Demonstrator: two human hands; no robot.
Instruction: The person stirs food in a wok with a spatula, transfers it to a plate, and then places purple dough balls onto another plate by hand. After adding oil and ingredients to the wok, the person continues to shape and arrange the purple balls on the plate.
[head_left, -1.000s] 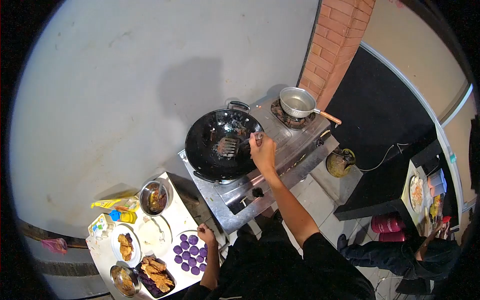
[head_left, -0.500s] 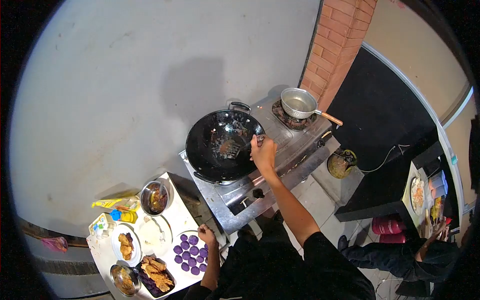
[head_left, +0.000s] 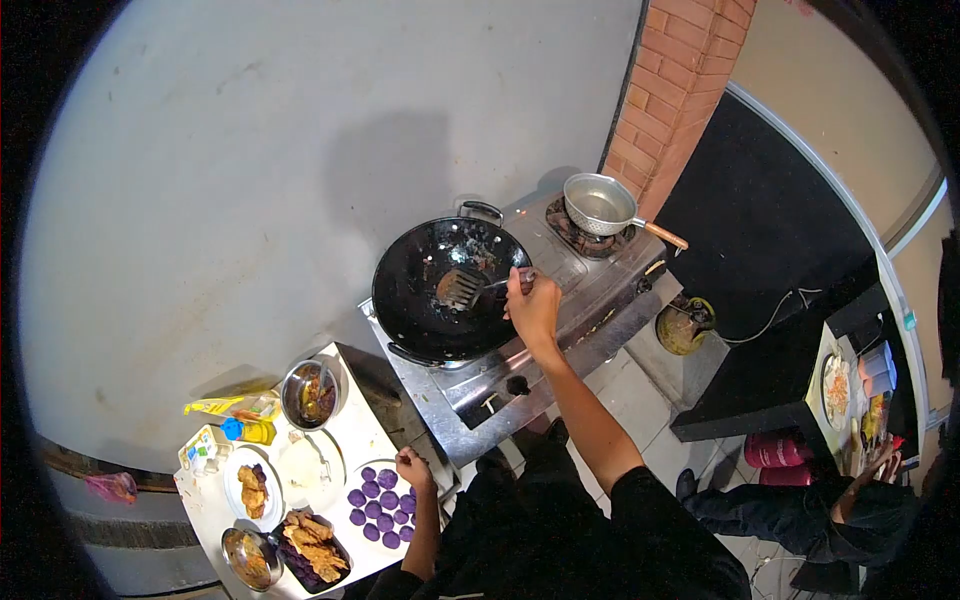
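Note:
My right hand (head_left: 533, 308) is closed around the handle of a slotted spatula (head_left: 463, 289). The spatula's blade is down inside a black wok (head_left: 410, 325), over a brownish patch and a shiny wet area at its bottom. The wok sits on the near burner of a metal gas stove (head_left: 580, 330). Curled beside the edge of a white table (head_left: 350, 435) is my left hand (head_left: 413, 468), with nothing visible in it. Several purple balls (head_left: 372, 491) lie on a pale plate close to that hand.
On the other burner stands a saucepan (head_left: 600, 205) with a wooden handle. The table also bears fried food (head_left: 312, 545), a steel bowl (head_left: 310, 395) and a yellow bottle with a blue cap (head_left: 250, 431). Another person's hands (head_left: 880, 465) are at a counter on the right.
The spatula's blade has shifted slightly up and right within the wok, with my right hand moving a little to the right. My left hand has stayed in place.

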